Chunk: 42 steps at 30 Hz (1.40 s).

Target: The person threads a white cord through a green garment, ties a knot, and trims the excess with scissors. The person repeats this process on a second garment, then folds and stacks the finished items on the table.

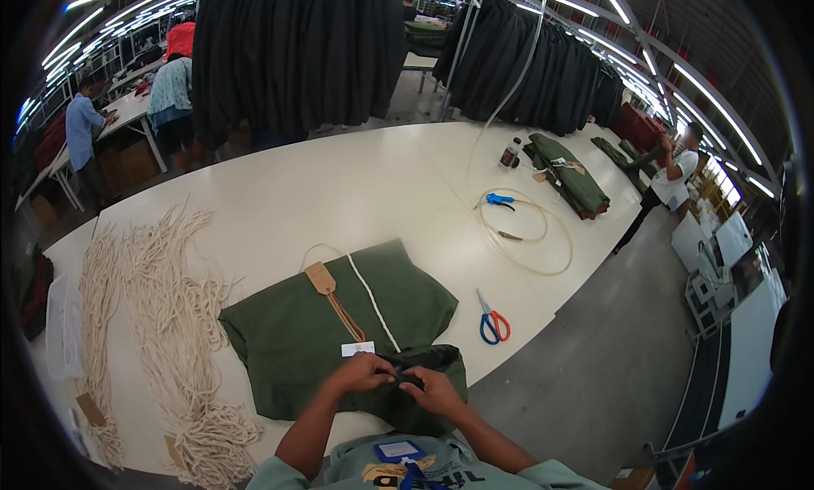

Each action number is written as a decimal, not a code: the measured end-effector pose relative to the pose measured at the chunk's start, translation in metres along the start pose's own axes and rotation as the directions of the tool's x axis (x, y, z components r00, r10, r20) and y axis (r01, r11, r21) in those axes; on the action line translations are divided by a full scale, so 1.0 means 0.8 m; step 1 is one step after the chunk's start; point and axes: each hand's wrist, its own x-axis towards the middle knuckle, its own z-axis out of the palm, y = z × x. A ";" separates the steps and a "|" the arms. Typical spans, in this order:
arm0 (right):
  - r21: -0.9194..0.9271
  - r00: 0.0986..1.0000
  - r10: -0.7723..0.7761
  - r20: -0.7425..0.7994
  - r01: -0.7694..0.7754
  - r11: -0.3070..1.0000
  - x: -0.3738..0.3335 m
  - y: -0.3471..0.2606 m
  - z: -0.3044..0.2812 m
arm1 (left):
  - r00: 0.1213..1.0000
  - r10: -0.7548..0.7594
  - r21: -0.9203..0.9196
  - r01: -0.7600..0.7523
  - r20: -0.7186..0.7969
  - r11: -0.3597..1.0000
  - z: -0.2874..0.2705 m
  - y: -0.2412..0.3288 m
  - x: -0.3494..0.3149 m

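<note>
A dark green garment lies spread on the white table in front of me. Its near right part is turned up, and a black lining shows there. My left hand and my right hand meet at this fold, both with fingers pinched on the dark fabric. A brown card tag with orange-brown strings and a small white label rest on the garment. Along its middle runs a white cord, reaching down close to my hands.
Bundles of cream cords cover the table's left side, beside a white plastic basket. Scissors lie to the right. Farther off are a blue air gun with coiled hose, a bottle and folded green garments. Black garments hang behind.
</note>
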 end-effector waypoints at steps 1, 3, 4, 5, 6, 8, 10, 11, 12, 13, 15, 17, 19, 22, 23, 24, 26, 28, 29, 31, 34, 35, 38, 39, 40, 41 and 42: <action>-0.020 0.998 0.046 0.049 -0.045 0.999 0.000 -0.001 0.002 | 1.000 0.008 0.011 -0.008 -0.029 1.000 0.001 0.002 -0.001; -0.038 0.990 0.099 0.100 -0.096 0.995 0.002 -0.001 -0.001 | 0.997 0.010 0.040 -0.006 -0.083 0.999 -0.003 0.004 -0.007; -0.036 0.989 0.108 0.101 -0.105 0.994 0.004 0.000 -0.004 | 0.991 0.027 0.085 -0.016 -0.128 0.996 -0.007 0.003 -0.010; -0.029 0.990 0.113 0.088 -0.111 0.993 0.006 0.001 -0.008 | 0.986 0.048 0.129 -0.028 -0.158 0.991 -0.013 0.001 -0.014; -0.034 0.985 0.136 0.103 -0.133 0.991 0.007 0.002 -0.011 | 0.979 0.079 0.195 -0.042 -0.186 0.980 -0.018 -0.001 -0.016; -0.027 0.981 0.162 0.105 -0.160 0.987 0.009 0.003 -0.015 | 0.965 0.162 0.253 -0.106 -0.209 0.962 -0.026 -0.006 -0.018; -0.025 0.974 0.200 0.103 -0.198 0.980 0.011 0.002 -0.013 | 0.975 0.144 0.224 -0.103 -0.172 0.969 -0.030 -0.010 -0.014; -0.017 0.972 0.213 0.099 -0.212 0.977 0.011 0.001 -0.011 | 0.989 0.082 0.158 -0.062 -0.125 0.986 -0.029 -0.010 -0.010; -0.014 0.964 0.247 0.098 -0.246 0.969 0.013 0.000 -0.008 | 0.997 0.033 0.095 -0.025 -0.076 0.995 -0.027 -0.011 -0.006; -0.020 0.980 0.187 0.067 -0.186 0.982 0.015 -0.001 -0.006 | 0.997 0.031 0.072 -0.026 -0.071 0.997 -0.025 -0.011 -0.002; -0.041 0.993 0.115 0.014 -0.115 0.993 0.018 -0.004 0.002 | 0.998 0.034 0.018 -0.033 -0.050 0.999 -0.019 -0.011 0.003; -0.132 0.998 0.058 -0.015 -0.059 0.989 0.024 -0.006 0.009 | 0.998 0.030 0.039 -0.028 -0.057 0.999 -0.015 -0.012 0.007; -0.212 0.995 0.098 0.025 -0.090 0.973 0.028 -0.006 0.013 | 0.999 0.007 0.027 -0.006 -0.046 1.000 -0.015 -0.016 0.007; -0.276 0.965 0.235 0.115 -0.196 0.941 0.029 -0.001 0.011 | 0.999 -0.031 -0.027 0.031 -0.011 0.999 -0.017 -0.023 0.006; -0.266 0.967 0.232 0.109 -0.196 0.944 0.029 0.001 0.010 | 0.999 -0.038 -0.044 0.038 0.002 0.998 -0.018 -0.024 0.005; -0.263 0.965 0.240 0.104 -0.206 0.943 0.028 0.003 0.009 | 0.999 -0.046 -0.061 0.047 0.015 0.997 -0.018 -0.026 0.004; -0.228 0.964 0.247 0.101 -0.219 0.949 0.026 0.006 0.005 | 0.991 -0.129 -0.183 0.134 0.042 0.974 -0.020 -0.029 0.000; -0.213 0.957 0.268 0.111 -0.240 0.947 0.024 0.008 0.001 | 0.988 -0.142 -0.254 0.152 0.056 0.955 -0.023 -0.032 -0.004; -0.212 0.953 0.278 0.123 -0.249 0.945 0.024 0.009 -0.002 | 0.992 -0.116 -0.265 0.126 0.053 0.956 -0.025 -0.034 -0.006; -0.209 0.948 0.279 0.152 -0.246 0.947 0.024 0.011 -0.006 | 0.993 -0.104 -0.288 0.117 0.062 0.950 -0.029 -0.036 -0.007; -0.193 0.947 0.264 0.181 -0.229 0.954 0.024 0.012 -0.006 | 0.986 -0.140 -0.323 0.163 0.094 0.932 -0.031 -0.038 -0.007; -0.184 0.948 0.266 0.174 -0.234 0.955 0.024 0.012 -0.005 | 0.984 -0.148 -0.334 0.172 0.097 0.927 -0.032 -0.038 -0.007; -0.125 0.948 0.279 0.154 -0.261 0.957 0.020 0.013 0.002 | 0.983 -0.152 -0.344 0.179 0.104 0.922 -0.035 -0.038 -0.008; -0.099 0.947 0.286 0.145 -0.273 0.957 0.019 0.014 0.004 | 0.981 -0.155 -0.349 0.186 0.114 0.919 -0.036 -0.038 -0.008; -0.093 0.947 0.285 0.147 -0.274 0.957 0.017 0.015 0.006 | 0.981 -0.143 -0.348 0.180 0.130 0.920 -0.038 -0.038 -0.009; -0.085 0.947 0.285 0.151 -0.275 0.958 0.016 0.016 0.008 | 0.979 -0.137 -0.354 0.183 0.152 0.917 -0.039 -0.039 -0.010; -0.081 0.940 0.298 0.165 -0.288 0.954 0.015 0.017 0.010 | 0.976 -0.126 -0.371 0.185 0.178 0.910 -0.040 -0.040 -0.010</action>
